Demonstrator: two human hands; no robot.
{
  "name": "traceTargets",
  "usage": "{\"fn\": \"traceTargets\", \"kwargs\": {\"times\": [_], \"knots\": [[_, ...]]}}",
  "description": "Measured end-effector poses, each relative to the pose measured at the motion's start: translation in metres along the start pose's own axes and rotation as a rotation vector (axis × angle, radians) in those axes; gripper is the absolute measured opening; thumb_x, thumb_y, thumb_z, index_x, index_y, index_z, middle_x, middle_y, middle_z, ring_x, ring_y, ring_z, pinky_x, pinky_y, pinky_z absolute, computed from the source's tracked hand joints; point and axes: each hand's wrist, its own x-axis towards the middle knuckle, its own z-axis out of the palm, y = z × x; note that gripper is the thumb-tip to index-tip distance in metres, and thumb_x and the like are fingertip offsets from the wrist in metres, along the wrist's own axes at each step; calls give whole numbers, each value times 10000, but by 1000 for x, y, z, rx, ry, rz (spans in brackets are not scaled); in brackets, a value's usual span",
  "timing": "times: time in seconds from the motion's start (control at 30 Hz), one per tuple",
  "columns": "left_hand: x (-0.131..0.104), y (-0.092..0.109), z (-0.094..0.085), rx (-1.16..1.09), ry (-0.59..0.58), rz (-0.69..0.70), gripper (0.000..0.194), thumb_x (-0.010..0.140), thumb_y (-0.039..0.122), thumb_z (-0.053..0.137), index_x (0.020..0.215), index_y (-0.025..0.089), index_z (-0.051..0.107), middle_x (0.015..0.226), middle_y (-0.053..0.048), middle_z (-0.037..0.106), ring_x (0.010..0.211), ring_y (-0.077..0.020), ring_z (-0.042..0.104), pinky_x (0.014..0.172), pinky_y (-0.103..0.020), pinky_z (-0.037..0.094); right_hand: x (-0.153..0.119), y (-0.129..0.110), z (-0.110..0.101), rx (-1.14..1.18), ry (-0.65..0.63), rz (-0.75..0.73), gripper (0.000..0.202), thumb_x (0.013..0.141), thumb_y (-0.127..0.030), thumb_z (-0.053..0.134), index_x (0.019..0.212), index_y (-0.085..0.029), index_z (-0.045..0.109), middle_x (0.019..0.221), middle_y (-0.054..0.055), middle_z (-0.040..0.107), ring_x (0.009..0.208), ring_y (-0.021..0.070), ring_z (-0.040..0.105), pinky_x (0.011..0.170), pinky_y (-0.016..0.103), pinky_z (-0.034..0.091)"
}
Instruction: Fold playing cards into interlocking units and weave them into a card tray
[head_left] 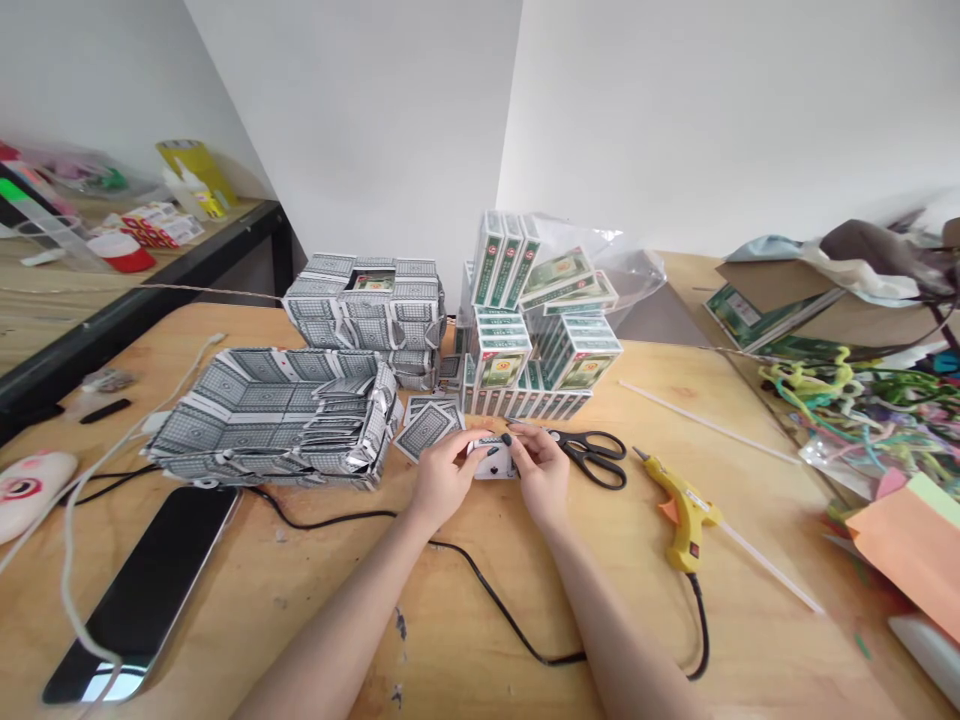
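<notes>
A small white playing card piece [493, 462] is held between both hands at the middle of the table. My left hand [444, 482] pinches its left side, and my right hand [541, 474] pinches its right side. Loose patterned cards [427, 430] lie just beyond my left hand. Black-handled scissors [600, 458] rest right beside my right hand. Further right lies a yellow glue gun [686, 515] with a clear stick in its back. To the left stands an open tray built of folded cards [262, 415], with a stack of folded cards in its right end.
Behind are a box-shaped card structure [364, 310] and stacked green card packs [502, 355]. A phone [142, 595], a mouse [34, 490] and white cables lie left. A black cord crosses the front. Orange paper [911, 550] and pipe cleaners [862, 400] are at right.
</notes>
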Motion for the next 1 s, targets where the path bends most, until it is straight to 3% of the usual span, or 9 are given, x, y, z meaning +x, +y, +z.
{"fn": "traceTargets", "kwargs": {"times": [0.17, 0.3, 0.4, 0.53, 0.7, 0.9, 1.0], "knots": [[0, -3, 0, -62, 56, -91, 192, 794, 242, 541, 960, 213, 633, 875, -19, 683, 663, -119, 623, 597, -211, 498, 2, -6, 0, 339, -178, 199, 229, 721, -412, 601, 758, -187, 582, 658, -1, 604, 575, 140, 548, 515, 248, 429], [2, -3, -3, -48, 97, -74, 196, 815, 216, 502, 962, 204, 631, 893, -31, 670, 765, -137, 620, 654, -226, 495, 0, -14, 3, 563, -399, 360, 259, 756, -426, 550, 857, -195, 609, 821, 39, 646, 743, 191, 599, 611, 315, 485], [3, -2, -6, -12, 118, -20, 195, 825, 203, 485, 949, 199, 635, 888, -39, 654, 815, -146, 602, 696, -242, 481, 0, -17, 3, 622, -484, 411, 290, 766, -430, 544, 923, -195, 612, 904, 53, 646, 824, 203, 601, 673, 355, 499], [4, -1, -9, 1, 95, 70, 204, 834, 183, 469, 929, 217, 646, 847, -30, 635, 800, -138, 584, 712, -248, 468, 0, -17, 0, 645, -492, 450, 271, 758, -390, 584, 955, -205, 609, 907, 39, 648, 826, 189, 606, 723, 369, 500], [5, -1, -7, 25, 131, 67, 194, 837, 194, 462, 905, 198, 643, 869, -50, 594, 847, -153, 563, 753, -277, 463, -1, -16, -1, 670, -554, 486, 282, 762, -364, 589, 997, -208, 588, 943, 37, 638, 880, 189, 597, 762, 382, 496], [4, 0, -5, 17, 1, 92, 249, 854, 161, 402, 1024, 205, 579, 991, -61, 622, 941, -165, 564, 830, -307, 457, 0, -12, 2, 627, -521, 510, 299, 742, -392, 602, 973, -203, 588, 872, 37, 648, 800, 180, 608, 697, 351, 516], [3, -1, -4, 48, 20, 102, 239, 848, 156, 406, 1008, 199, 579, 961, -60, 633, 913, -162, 580, 813, -299, 469, 0, -11, 2, 613, -503, 528, 297, 732, -385, 612, 960, -195, 595, 842, 34, 652, 753, 166, 606, 672, 323, 515]]}}
